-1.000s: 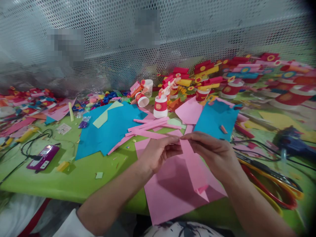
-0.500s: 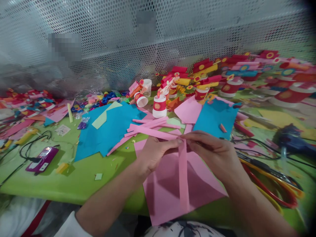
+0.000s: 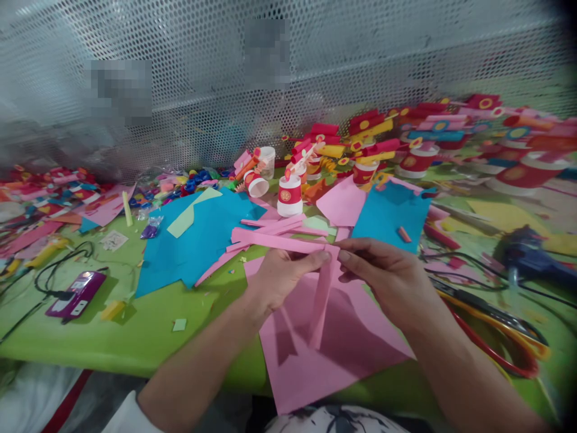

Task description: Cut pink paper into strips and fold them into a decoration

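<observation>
Pinched between thumb and fingers of my left hand is a folded pink paper strip. One length of it runs off to the left, and another hangs down at the fold. My right hand grips the same strip at its corner, thumb on the near side. Both hands are close together above a large pink paper sheet, which lies at the table's front edge. Just beyond my fingers, several loose pink paper strips lie crossed over each other.
Blue paper lies to the left, more blue paper to the right. Scissors and a glue gun are at the right. A purple power strip sits left. Decorated paper cups stand along the perforated metal panel.
The hanging length of the pink strip has swung from straight down to a slant toward the lower left. My hands stay nearly in place, still holding the strip.
</observation>
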Tool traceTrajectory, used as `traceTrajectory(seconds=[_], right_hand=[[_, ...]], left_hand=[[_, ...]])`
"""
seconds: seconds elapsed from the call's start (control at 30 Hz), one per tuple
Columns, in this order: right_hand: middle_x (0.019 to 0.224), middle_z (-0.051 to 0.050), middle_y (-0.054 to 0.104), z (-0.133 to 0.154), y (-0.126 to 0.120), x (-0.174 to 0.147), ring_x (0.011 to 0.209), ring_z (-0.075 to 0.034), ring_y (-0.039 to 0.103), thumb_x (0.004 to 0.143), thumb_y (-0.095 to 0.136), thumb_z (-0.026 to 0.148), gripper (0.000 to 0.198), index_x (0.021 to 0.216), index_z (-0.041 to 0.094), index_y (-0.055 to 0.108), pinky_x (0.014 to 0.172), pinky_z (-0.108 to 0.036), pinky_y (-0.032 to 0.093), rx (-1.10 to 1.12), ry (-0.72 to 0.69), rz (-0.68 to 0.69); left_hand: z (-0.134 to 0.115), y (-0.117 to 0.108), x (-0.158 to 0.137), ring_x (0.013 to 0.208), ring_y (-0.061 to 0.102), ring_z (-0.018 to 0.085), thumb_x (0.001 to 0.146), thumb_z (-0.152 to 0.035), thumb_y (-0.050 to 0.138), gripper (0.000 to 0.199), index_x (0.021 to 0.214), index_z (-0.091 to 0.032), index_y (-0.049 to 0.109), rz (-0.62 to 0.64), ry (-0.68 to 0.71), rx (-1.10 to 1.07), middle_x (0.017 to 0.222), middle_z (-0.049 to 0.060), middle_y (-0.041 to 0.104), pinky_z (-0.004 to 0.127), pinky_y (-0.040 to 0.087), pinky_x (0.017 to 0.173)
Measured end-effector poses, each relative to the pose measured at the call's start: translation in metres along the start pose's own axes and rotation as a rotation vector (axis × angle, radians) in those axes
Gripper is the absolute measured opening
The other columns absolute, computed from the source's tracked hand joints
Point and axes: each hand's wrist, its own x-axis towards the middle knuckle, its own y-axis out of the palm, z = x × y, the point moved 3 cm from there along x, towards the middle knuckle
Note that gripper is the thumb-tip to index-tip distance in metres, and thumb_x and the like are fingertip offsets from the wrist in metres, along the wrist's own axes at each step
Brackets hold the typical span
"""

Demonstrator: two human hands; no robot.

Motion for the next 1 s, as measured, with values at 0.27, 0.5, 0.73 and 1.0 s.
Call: traceTrajectory(seconds=[0.27,0.5,0.73,1.0], right_hand=[[0.082,0.0,0.076,0.0006,-0.0003,-0.0001,0.064,-0.009,0.065,0.077,0.086,0.044,0.023,0.096,0.031,0.084,0.059,-0.019,0.062,-0.003,-0.015,-0.029],[0.076,0.0,0.074,-0.0013,-0.001,-0.0004,0.062,-0.01,0.065,0.078,0.084,0.045,0.022,0.095,0.031,0.083,0.058,-0.021,0.061,0.047,-0.026,-0.023],[0.084,-0.001,0.074,0.003,0.0031,-0.0033,0.069,-0.012,0.064,0.071,0.091,0.037,0.03,0.098,0.028,0.082,0.057,-0.021,0.058,-0.038,-0.084,-0.027],[0.087,-0.002,0.076,0.0015,-0.0001,-0.0041,0.068,-0.012,0.062,0.075,0.087,0.04,0.025,0.096,0.028,0.083,0.057,-0.023,0.055,-0.079,-0.078,-0.086]], left_hand=[[-0.0079,0.0047,-0.0045,0.105,0.069,0.028,0.071,-0.038,0.089,0.032,0.093,-0.018,0.078,-0.033,0.121,0.146,0.103,0.008,0.078,0.041,0.053,0.094],[-0.0052,0.0031,-0.0027,0.1,0.07,0.025,0.079,-0.044,0.082,0.033,0.098,-0.019,0.077,-0.015,0.224,0.219,0.102,0.008,0.078,0.039,0.055,0.09],[-0.0018,0.0041,-0.0026,0.099,0.071,0.022,0.089,-0.036,0.075,0.022,0.103,-0.02,0.077,-0.001,0.402,0.289,0.102,0.007,0.076,0.036,0.058,0.088],[-0.0032,0.0045,-0.0025,0.102,0.07,0.024,0.089,-0.033,0.074,0.019,0.101,-0.019,0.078,0.041,0.371,0.293,0.104,0.008,0.076,0.038,0.057,0.09]])
